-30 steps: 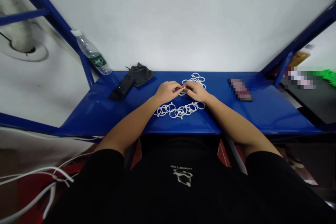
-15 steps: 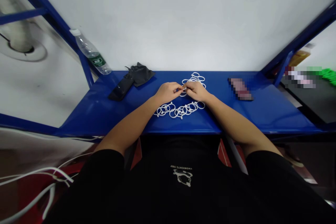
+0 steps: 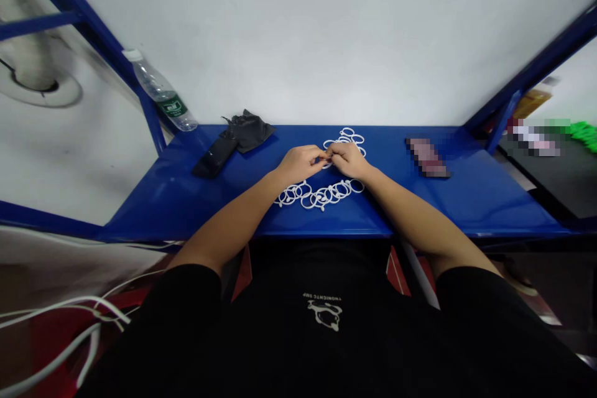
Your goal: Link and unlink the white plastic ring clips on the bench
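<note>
My left hand [image 3: 301, 163] and my right hand [image 3: 349, 160] meet above the blue table, fingertips pinched close together. Between them is a thin white ring [image 3: 326, 166], mostly covered by the fingers. Behind my right hand lies a loose group of similar white rings [image 3: 357, 139], partly hidden by it. Nearer to me, below both hands, a row of overlapping white rings [image 3: 321, 198] with small knobs stretches sideways. Its left end runs behind my left forearm. What exactly the fingertips grip is too small to make out fully.
On the blue table [image 3: 163, 199] to the left lie a black phone [image 3: 214, 157] and a crumpled black bag [image 3: 249, 132]. A clear bottle [image 3: 163, 96] leans in the left corner. A blurred-out flat object [image 3: 428, 157] lies to the right. Blue frame bars flank both sides.
The fingertips have shifted slightly around the small white ring. Both hands stay in nearly the same place, and the rings on the table lie as before.
</note>
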Tool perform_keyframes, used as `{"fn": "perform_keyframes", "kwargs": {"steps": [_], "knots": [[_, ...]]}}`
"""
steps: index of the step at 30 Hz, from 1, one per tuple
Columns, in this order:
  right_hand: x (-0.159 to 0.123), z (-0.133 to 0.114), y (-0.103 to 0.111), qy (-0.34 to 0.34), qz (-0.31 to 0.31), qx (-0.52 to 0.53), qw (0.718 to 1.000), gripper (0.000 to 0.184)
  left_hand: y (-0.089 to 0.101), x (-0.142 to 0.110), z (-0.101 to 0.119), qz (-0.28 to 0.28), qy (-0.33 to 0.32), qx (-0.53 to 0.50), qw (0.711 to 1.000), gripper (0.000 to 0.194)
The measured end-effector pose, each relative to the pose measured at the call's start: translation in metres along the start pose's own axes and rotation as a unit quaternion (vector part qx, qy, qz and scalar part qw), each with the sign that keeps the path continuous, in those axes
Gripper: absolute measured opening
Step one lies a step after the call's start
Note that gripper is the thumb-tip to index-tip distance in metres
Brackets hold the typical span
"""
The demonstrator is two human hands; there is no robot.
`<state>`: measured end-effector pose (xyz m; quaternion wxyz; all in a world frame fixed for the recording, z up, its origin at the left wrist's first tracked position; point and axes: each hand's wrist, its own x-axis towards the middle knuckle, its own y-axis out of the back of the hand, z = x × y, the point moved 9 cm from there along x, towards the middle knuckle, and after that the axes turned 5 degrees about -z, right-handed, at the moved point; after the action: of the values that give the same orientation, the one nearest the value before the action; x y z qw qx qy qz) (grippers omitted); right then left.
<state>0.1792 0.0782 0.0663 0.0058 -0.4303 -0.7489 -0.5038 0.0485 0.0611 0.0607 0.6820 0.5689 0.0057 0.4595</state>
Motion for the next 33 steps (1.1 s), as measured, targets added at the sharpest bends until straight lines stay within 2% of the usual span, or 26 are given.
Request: {"fn": "perform_keyframes", "kwargs": {"steps": [5,7,9,10,14,17,19,22,27,33], "knots": [[-0.004,0.015,0.009,-0.065,0.034,-0.037,0.997,0.032,0.019,0.000,-0.016,-0.042,0.064,0.014,0.997,0.020],[-0.006,0.024,0.013,-0.096,0.044,-0.059,0.993,0.036,0.022,-0.003,-0.028,-0.111,0.105,0.018,0.988,0.023],[-0.007,0.032,0.019,-0.121,0.062,-0.085,0.987,0.037,0.022,-0.010,-0.044,-0.194,0.164,0.001,0.967,0.025],[-0.007,0.035,0.022,-0.127,0.071,-0.098,0.985,0.037,0.024,-0.014,-0.050,-0.216,0.191,-0.010,0.957,0.028],[-0.007,0.042,0.023,-0.125,0.071,-0.113,0.983,0.034,0.030,-0.025,-0.062,-0.289,0.250,-0.022,0.924,0.051],[-0.005,0.042,0.016,-0.107,0.043,-0.101,0.988,0.031,0.025,-0.031,-0.059,-0.349,0.260,-0.013,0.900,0.073],[-0.004,0.039,0.013,-0.090,0.037,-0.096,0.991,0.029,0.019,-0.032,-0.055,-0.370,0.253,-0.011,0.894,0.078],[-0.005,0.033,0.015,-0.066,0.057,-0.092,0.992,0.028,0.007,-0.029,-0.051,-0.368,0.220,-0.034,0.903,0.064],[-0.006,0.028,0.019,-0.040,0.080,-0.085,0.992,0.027,-0.006,-0.021,-0.041,-0.296,0.125,-0.099,0.942,0.010],[-0.007,0.023,0.018,-0.035,0.069,-0.072,0.994,0.027,-0.004,-0.014,-0.029,-0.234,0.061,-0.070,0.968,0.013]]}}
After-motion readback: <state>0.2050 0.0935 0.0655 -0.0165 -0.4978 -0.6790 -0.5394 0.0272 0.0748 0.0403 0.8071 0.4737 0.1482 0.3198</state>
